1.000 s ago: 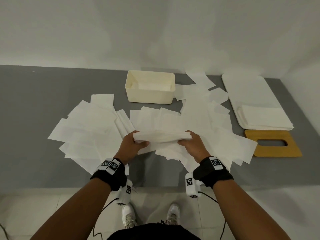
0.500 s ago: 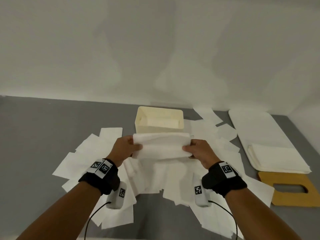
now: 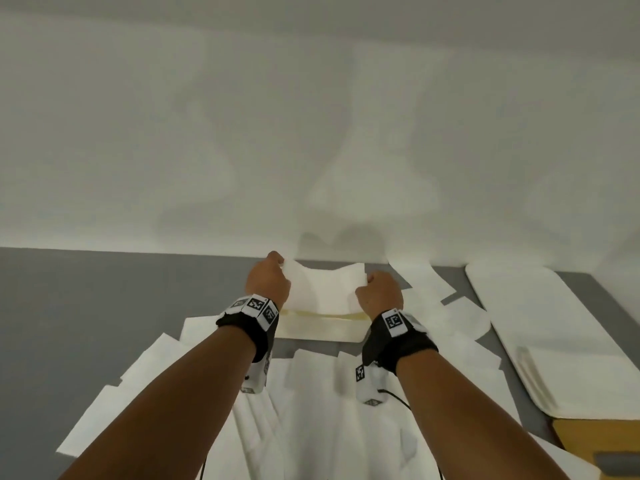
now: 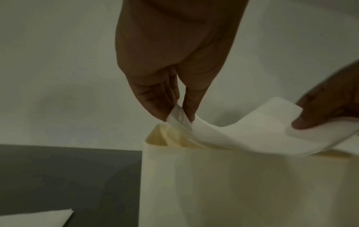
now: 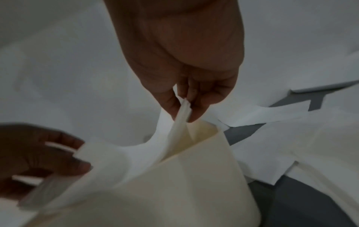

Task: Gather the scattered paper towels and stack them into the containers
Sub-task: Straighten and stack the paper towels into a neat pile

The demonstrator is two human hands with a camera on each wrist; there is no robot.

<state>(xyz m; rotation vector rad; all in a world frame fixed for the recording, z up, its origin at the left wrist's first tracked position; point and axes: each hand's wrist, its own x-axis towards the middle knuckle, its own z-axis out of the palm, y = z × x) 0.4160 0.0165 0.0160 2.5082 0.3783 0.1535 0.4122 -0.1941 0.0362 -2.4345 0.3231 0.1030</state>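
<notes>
A small stack of white paper towels (image 3: 323, 289) sags into the open top of the cream container (image 3: 322, 329) near the back wall. My left hand (image 3: 268, 280) pinches the stack's left end (image 4: 179, 114) between thumb and fingers. My right hand (image 3: 379, 294) pinches the right end (image 5: 183, 109) the same way. In the left wrist view the towels (image 4: 242, 130) droop over the container's rim (image 4: 155, 143). The right wrist view shows them hanging into the container (image 5: 194, 184). Many loose towels (image 3: 311, 410) lie scattered on the grey table in front of it.
A long white tray (image 3: 519, 306) with a folded towel pile (image 3: 581, 379) lies at the right. A wooden lid (image 3: 599, 445) with a slot sits in front of the tray. More loose sheets (image 3: 429, 282) lie between container and tray. Bare grey table (image 3: 86, 323) spreads to the left.
Both hands have carried the towel stack forward from above the scattered sheets to over the container and lowered its middle into the opening. The head view has tilted up toward the wall.
</notes>
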